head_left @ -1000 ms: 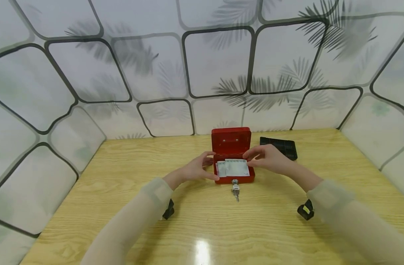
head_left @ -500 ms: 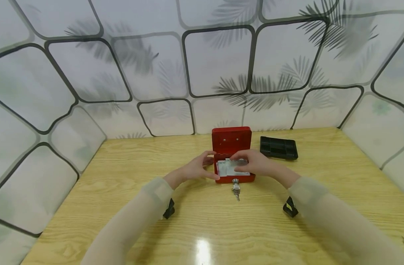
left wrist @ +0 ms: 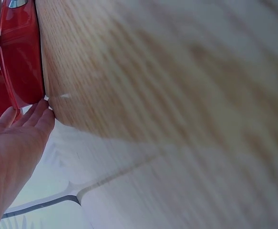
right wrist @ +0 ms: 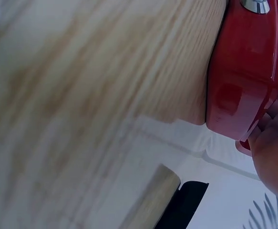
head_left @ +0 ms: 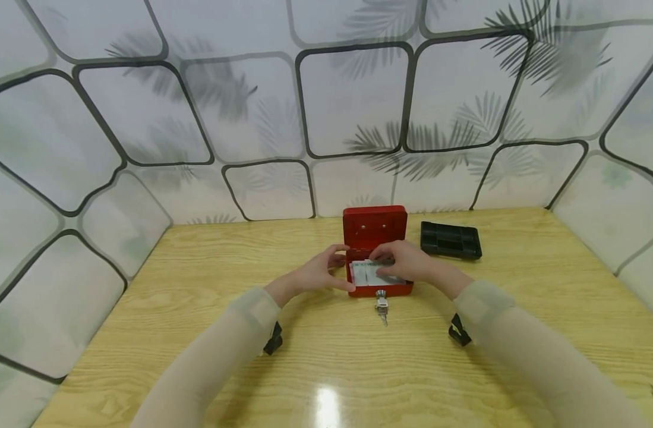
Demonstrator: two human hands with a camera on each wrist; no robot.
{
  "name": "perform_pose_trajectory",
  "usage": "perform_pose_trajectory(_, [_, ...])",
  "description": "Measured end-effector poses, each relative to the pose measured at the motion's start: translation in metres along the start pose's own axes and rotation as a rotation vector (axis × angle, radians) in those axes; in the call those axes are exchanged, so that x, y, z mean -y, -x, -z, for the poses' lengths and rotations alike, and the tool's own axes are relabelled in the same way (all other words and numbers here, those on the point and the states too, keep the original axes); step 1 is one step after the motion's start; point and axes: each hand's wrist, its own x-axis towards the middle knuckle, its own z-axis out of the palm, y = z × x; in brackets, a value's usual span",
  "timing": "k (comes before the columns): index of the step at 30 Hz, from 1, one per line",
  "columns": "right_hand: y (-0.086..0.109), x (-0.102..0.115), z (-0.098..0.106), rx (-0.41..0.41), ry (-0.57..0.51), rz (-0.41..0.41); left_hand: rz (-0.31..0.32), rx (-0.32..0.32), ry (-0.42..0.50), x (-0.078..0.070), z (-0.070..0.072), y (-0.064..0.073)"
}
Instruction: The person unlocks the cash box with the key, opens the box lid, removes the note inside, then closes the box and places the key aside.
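Observation:
An open red cash box [head_left: 384, 290] stands on the table with its lid [head_left: 375, 229] raised; pale banknotes [head_left: 360, 273] lie inside. My left hand [head_left: 322, 271] holds the box's left side, thumb at the front corner and fingers toward the back. In the left wrist view, its fingertips [left wrist: 42, 112] reach the red wall low down. My right hand [head_left: 409, 261] is over the box opening, its thumb and bent fingers on the banknotes, covering part of them. In the right wrist view, that hand [right wrist: 274, 143] shows behind the box's side. Keys [head_left: 381, 308] hang from the front lock.
A black coin tray [head_left: 450, 240] with compartments lies on the wooden table [head_left: 326, 345] to the right of the box. Close behind the box rises a wall [head_left: 353, 107] patterned with dark lines and leaves.
My right hand has moved left from the box's right rim onto the banknotes, which have shifted slightly under it. The coin tray is less covered now. My left hand has stayed put.

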Motion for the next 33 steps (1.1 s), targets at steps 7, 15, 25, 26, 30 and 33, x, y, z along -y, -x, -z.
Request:
perform_pose_trajectory(7, [-0.0010,0.0003,-0.0009,0.007,0.025,-0.005,0.006,-0.001,-0.012,-0.0003,-0.0007,0.0007])
perform_pose_trajectory(15, [-0.0015,0.0035,-0.0001,0.042,0.058,0.002,0.001,0.000,-0.012,-0.0016,-0.0006,0.0018])
perform_pose_trajectory(25, [0.0000,0.0024,-0.0002,0.028,-0.008,0.006,0.001,0.004,0.007,-0.0010,-0.0005,0.0026])
perform_pose_trajectory(26, [0.0003,0.0026,0.0002,0.020,-0.016,0.009,0.001,0.004,0.007,-0.0014,-0.0005,0.0027])
perform_pose_trajectory(30, [0.0015,0.0035,0.0015,-0.015,-0.025,0.035,0.003,0.001,0.004,-0.0026,-0.0007,0.0030])
perform_pose_trajectory(33, [0.0017,0.0040,0.0016,-0.034,-0.040,0.045,0.006,0.001,0.002,-0.0031,-0.0009,0.0030])
